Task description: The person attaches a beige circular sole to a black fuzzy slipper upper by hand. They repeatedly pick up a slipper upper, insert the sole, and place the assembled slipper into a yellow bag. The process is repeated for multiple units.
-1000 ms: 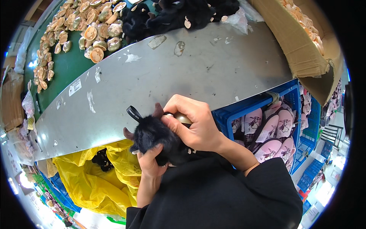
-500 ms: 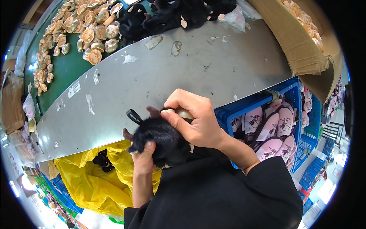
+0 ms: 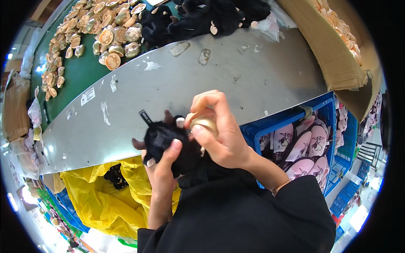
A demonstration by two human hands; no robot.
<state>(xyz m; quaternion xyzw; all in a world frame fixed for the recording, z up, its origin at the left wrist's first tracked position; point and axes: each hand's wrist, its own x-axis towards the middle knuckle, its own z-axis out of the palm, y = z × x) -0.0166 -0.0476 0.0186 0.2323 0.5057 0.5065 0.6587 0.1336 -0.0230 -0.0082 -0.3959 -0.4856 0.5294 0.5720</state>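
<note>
A black plush animal toy [image 3: 162,137] with brown horns and a black ribbon tag is held in my left hand [image 3: 163,170]. That thumb presses on the toy's near side; the fingers behind it are mostly hidden. To its right, my right hand [image 3: 225,141] pinches a shiny gold, rounded piece [image 3: 206,122] between thumb and fingers, close beside the toy. Whether the piece touches the plush I cannot tell. Both hands are over the near edge of the grey metal table [image 3: 168,84].
Many gold-and-tan round pieces [image 3: 112,61] lie on a green surface [image 3: 84,78] at the far left. Black plush toys [image 3: 202,21] are piled at the back. A cardboard box [image 3: 337,55], a blue crate [image 3: 253,137] of pink slippers and a yellow bag [image 3: 97,202] surround the table.
My right hand has shifted off the toy's edge with its fingers raised, and more of the gold piece shows. My left thumb has slid to the right on the plush.
</note>
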